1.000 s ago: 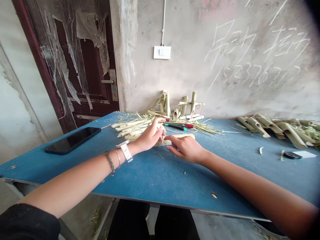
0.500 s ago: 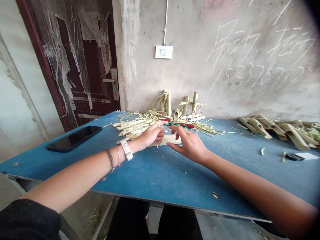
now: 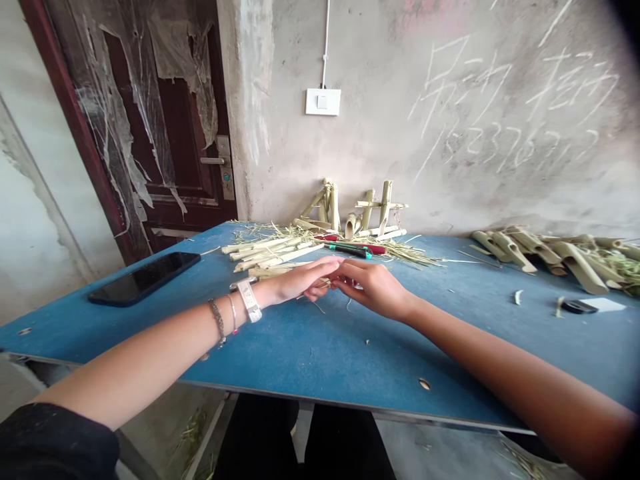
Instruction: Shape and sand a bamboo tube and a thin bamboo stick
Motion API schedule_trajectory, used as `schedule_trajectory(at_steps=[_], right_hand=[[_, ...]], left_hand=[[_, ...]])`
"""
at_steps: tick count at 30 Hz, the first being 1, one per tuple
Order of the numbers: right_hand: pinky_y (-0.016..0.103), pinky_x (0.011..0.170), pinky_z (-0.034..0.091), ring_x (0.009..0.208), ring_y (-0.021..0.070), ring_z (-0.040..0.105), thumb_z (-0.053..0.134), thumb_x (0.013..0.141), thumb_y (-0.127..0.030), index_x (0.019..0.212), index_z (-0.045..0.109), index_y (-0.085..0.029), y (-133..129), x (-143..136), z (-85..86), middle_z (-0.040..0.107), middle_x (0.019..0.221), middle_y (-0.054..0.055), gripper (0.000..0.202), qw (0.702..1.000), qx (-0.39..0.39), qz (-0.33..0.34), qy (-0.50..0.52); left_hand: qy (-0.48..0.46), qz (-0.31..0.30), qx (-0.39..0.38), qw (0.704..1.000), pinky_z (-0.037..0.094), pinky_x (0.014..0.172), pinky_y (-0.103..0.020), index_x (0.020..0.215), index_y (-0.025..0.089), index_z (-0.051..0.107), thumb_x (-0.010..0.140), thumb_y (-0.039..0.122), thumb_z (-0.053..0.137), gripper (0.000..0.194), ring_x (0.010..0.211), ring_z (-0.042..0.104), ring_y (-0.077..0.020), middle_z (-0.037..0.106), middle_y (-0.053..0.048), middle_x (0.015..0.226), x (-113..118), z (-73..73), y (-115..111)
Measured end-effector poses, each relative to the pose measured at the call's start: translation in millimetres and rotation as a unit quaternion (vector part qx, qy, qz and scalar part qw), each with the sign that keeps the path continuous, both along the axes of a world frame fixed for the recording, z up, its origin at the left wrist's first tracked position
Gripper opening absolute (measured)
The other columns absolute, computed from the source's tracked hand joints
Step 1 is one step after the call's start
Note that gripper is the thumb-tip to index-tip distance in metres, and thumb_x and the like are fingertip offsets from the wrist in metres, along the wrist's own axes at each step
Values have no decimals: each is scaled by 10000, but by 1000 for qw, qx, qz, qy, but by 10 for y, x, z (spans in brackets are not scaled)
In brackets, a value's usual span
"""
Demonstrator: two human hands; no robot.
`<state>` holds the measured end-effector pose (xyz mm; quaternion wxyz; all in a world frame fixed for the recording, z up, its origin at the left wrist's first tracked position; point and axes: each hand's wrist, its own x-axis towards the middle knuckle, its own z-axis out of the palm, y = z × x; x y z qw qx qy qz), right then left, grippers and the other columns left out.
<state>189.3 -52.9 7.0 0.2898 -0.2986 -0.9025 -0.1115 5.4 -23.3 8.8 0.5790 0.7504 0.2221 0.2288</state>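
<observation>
My left hand, with a white watch at the wrist, is closed over the blue table, and a small pale piece of stalk shows at its fingers. Fingertips of both hands meet. My right hand has its fingers bent and pressed together at the same spot; what they grip is mostly hidden. Just behind the hands lie cut pale stalks and black-and-green tools. A red-handled item rests beside them.
A black phone lies at the left. Small stalk structures stand against the wall. At the right are a pile of split stalks and a black-and-white object. The table's front edge is near my legs.
My hands have come together, my right fingers closing from apart to touch my left hand. The pale split stalk seen beneath them is now mostly covered. The view has shifted slightly.
</observation>
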Motion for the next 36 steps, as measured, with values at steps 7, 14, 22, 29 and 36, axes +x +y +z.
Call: schedule_trajectory(at_steps=[7,14,22,29,36], right_hand=[[232,603,398,695,121,565,383,894,-261,964,556,-156,46,46,-3,633,846,54,214,999,-37,-33,23],[224,534,331,585,113,532,345,897,-283,932,533,-156,103,112,-9,635,759,40,230,992,10,-127,18],[250,479,215,559,136,544,327,909,-345,854,591,-179,56,59,18,647,690,40,317,969,52,-205,-124],[251,470,178,515,115,491,321,899,-344,758,578,-178,77,100,27,606,610,26,337,965,85,-217,-121],[264,475,151,506,114,477,284,912,-379,669,554,-171,34,55,-2,592,595,28,418,958,80,-234,-143]], left_hand=[[83,65,297,949,384,575,-227,1074,151,495,847,308,466,278,649,483,-101,543,-4,775,-2,-20,20],[136,126,421,888,383,570,-221,893,139,565,914,310,344,280,553,510,-89,567,20,618,-58,41,50],[215,162,626,732,327,522,-229,849,172,616,911,301,375,281,603,554,-124,628,-7,705,-84,65,24],[271,203,676,655,328,489,-228,792,159,633,903,277,392,290,536,549,-116,625,-16,655,-110,92,54],[309,198,708,603,336,489,-230,687,155,593,879,238,429,265,501,542,-124,592,-6,561,-68,87,-16]])
